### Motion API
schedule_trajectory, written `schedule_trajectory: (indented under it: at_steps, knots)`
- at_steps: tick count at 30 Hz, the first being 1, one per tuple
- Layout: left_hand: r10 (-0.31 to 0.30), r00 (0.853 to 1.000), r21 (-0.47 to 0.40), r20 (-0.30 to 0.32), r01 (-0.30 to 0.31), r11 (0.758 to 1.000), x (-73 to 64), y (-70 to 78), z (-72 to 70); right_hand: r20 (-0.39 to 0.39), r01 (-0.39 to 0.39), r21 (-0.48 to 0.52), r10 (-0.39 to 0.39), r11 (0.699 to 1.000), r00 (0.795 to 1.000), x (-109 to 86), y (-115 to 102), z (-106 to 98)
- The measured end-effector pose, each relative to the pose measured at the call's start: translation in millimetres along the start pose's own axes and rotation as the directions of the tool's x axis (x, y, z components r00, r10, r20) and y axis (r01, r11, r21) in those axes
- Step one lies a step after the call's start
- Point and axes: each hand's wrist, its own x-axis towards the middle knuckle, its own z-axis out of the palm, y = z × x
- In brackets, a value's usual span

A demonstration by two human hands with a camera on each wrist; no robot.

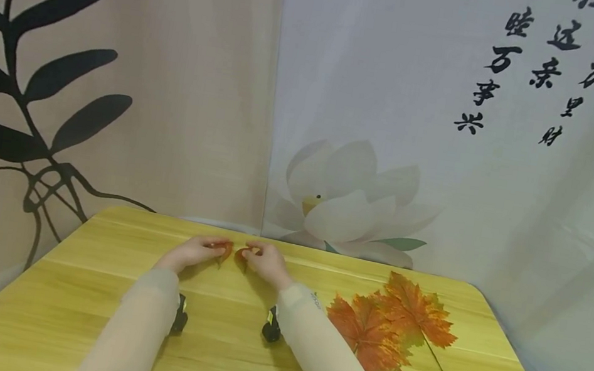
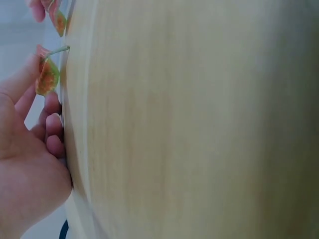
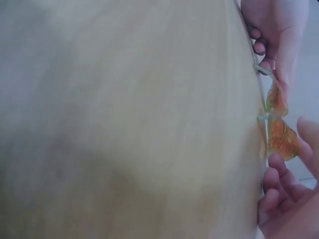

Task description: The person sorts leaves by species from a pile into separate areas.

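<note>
Near the far edge of the table, my left hand (image 1: pixel 200 252) pinches a small orange-red artificial leaf (image 1: pixel 225 253) between thumb and fingers. My right hand (image 1: pixel 267 264) pinches a second small leaf (image 1: pixel 240 257) just to its right, with a narrow gap between the two. In the left wrist view, the left leaf (image 2: pixel 48 77) is orange with a green edge, and its short pale stem points toward the tabletop. From the right wrist, the right leaf (image 3: pixel 283 140) looks curled, with a green stem; the left leaf (image 3: pixel 275 100) shows just beyond it.
Large orange maple leaves (image 1: pixel 407 312) lie overlapped on the right of the yellow wooden table (image 1: pixel 216 358), one long stem reaching toward the front right. Behind the table hangs a printed cloth backdrop (image 1: pixel 200 102). Black wrist cameras (image 1: pixel 272 328) sit under both forearms.
</note>
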Motion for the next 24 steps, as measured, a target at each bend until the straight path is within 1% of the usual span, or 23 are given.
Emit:
schedule_trajectory:
  at_steps: [5,9,13,19,24]
  knots:
    - [0.015,1.000,-0.014,0.006,-0.015,1.000,-6.0,1.8,1.3,0.017,-0.012,0.012,0.012,1.000,1.000,-4.2,-0.4,-0.5]
    - [0.020,1.000,-0.010,-0.011,-0.021,1.000,-10.8,2.0,3.3,0.034,-0.015,0.020,0.015,1.000,0.999,-7.4,-1.1,-2.3]
    - [0.005,1.000,-0.013,-0.017,-0.005,1.000,-14.3,0.1,4.7,0.047,0.013,0.028,-0.014,1.000,0.999,-10.4,-1.8,-8.5]
    - [-0.035,0.999,-0.073,-0.010,0.034,0.997,-19.2,-1.5,1.5,0.050,0.082,0.023,-0.083,0.996,0.995,-12.7,-8.6,-29.1]
    - [-0.051,0.998,-0.154,0.045,0.057,0.986,-28.3,1.4,-5.8,0.055,0.110,-0.038,-0.108,0.993,0.993,-18.3,-19.9,-52.6]
